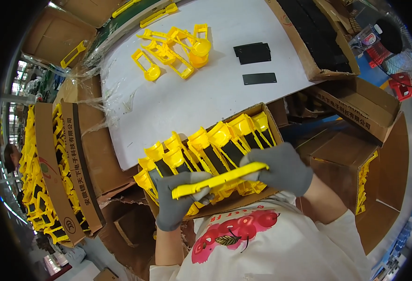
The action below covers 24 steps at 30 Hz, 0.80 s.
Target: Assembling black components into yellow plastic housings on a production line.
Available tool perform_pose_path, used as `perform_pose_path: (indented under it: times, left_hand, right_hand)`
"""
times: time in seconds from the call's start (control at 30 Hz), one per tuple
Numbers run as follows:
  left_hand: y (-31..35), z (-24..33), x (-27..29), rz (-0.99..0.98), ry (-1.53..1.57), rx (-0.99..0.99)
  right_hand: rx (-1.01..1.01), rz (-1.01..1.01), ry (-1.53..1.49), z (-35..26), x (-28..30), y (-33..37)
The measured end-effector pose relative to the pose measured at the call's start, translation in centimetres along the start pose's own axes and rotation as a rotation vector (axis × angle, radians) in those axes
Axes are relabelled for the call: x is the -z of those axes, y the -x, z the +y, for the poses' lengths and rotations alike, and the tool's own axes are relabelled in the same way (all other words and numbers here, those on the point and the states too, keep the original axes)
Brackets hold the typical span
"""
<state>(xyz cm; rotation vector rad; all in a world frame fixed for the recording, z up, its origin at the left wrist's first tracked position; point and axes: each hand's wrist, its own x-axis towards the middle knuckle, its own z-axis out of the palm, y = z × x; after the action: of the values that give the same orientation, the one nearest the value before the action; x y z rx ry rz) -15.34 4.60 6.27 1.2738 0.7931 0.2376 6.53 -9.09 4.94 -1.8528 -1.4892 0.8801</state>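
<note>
A long yellow plastic frame point(224, 179) is held edge-on between my two grey-gloved hands. My left hand point(175, 194) grips its left end, thumb above and fingers curled around. At the other end, my right hand point(283, 168) pinches it between thumb and fingers. Directly beneath is an open cardboard box point(270, 122) packed with rows of yellow frames point(221, 136), their rounded ends up. Several of these have black panels point(234, 152) fitted in them. Whether the held frame carries a panel cannot be seen from this angle.
Loose yellow frames point(168, 51) lie piled on the white table point(164, 105). Thin black panels point(253, 53) rest to their right. A carton of black panels point(318, 35) stands at the far right edge. Another carton point(70, 164) with yellow frames is at left, and a fan point(405, 65) far right.
</note>
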Motion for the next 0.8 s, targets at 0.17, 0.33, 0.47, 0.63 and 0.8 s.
perform_pose_path:
  times: [0.17, 0.33, 0.47, 0.63, 0.8]
  left_hand:
    - [1.7, -0.4, -1.1, 0.138, -0.028, 0.179]
    - [-0.4, 0.1, 0.2, 0.153, -0.263, -0.094]
    - [-3.6, 1.5, 1.3, 0.132, -0.730, -0.168]
    - [-7.9, 4.0, 4.0, 0.263, -1.136, -0.287]
    - [-20.8, 5.1, 12.0, 0.661, -1.306, -0.218]
  right_hand:
    - [-0.022, 0.180, 0.121, 0.1, -4.0, 2.7]
    - [0.007, 0.087, 0.156, -0.6, -4.2, 2.9]
    - [0.070, 0.049, 0.208, -0.9, -2.7, 2.6]
    - [-0.047, 0.219, 0.140, -0.2, -0.6, 1.8]
    - [-0.124, 0.455, 0.175, 3.1, 1.6, -3.0]
